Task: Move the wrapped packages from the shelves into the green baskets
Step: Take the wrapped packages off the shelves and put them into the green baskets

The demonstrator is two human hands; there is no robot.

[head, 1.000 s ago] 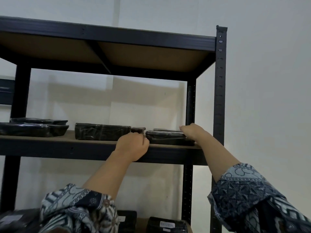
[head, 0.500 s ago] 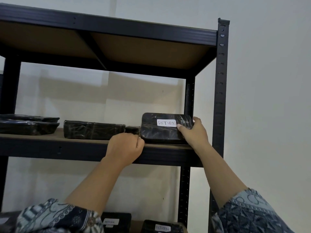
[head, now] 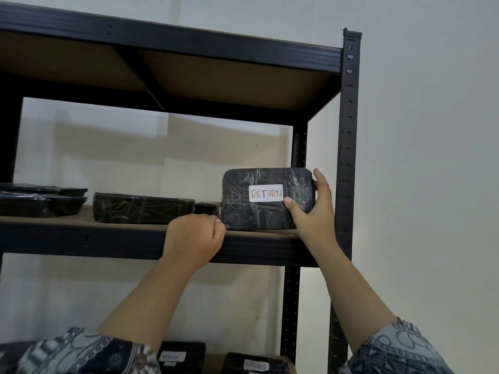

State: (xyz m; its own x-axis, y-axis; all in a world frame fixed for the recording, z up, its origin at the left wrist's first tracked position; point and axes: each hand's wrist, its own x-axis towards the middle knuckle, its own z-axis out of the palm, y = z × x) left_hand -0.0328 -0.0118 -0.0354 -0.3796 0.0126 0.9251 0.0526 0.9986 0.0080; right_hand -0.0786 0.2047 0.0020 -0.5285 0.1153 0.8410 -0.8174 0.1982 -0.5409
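Noted wrapped package [head: 256,209] tipped up on its long edge on the shelf [head: 108,244], RETURN label facing out. Grasped at its far end by right hand [head: 314,211], thumb on the face, fingers round the back; likely stood up so as to clear the shelf lip for lifting out. Left hand [head: 193,241] clenched on the shelf edge, nothing seen in it, just beside the package's lower corner; probably bracing. Beyond the left hand, further packages [head: 143,207] lying flat, untouched.

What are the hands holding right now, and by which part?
The right hand grips the RETURN-labelled package at its right end. Whether the left hand holds anything cannot be told.
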